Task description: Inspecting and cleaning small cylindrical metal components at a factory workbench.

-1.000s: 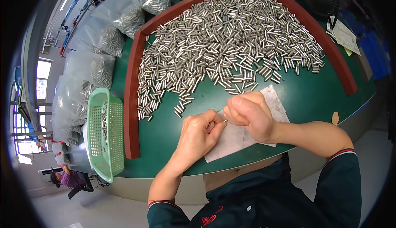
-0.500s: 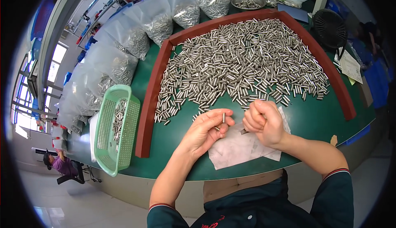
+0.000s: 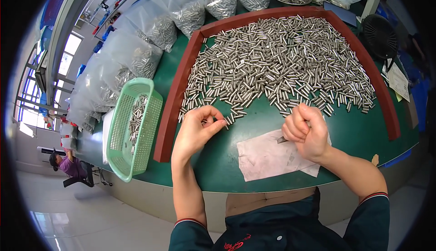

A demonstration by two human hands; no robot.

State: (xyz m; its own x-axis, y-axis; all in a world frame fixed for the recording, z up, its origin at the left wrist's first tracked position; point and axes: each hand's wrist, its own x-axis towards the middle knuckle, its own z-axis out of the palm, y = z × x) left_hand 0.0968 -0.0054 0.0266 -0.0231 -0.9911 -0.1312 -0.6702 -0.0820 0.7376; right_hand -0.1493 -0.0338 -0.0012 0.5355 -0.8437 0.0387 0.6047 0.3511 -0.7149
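Right hand (image 3: 305, 130) fisted over white paper sheet (image 3: 268, 158) at 5 o'clock, clamped on small dark tool, tip poking toward 9 o'clock. Left hand (image 3: 197, 128) at 7 o'clock, fingers pinched together on metal pin (image 3: 221, 123) at near edge of pin heap (image 3: 277, 64); pin's long axis running roughly 9-to-3. Heap toward 12 o'clock from both hands, left hand nearer. Green basket (image 3: 136, 126) at 9 o'clock, on green surface (image 3: 218, 160). Half second back, hands nearly touching over sheet; now well apart.

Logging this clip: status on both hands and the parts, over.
Left hand pinching small silver metal pin at pile edge. Right hand fisted on thin dark tool above white paper sheet. Nothing between them.
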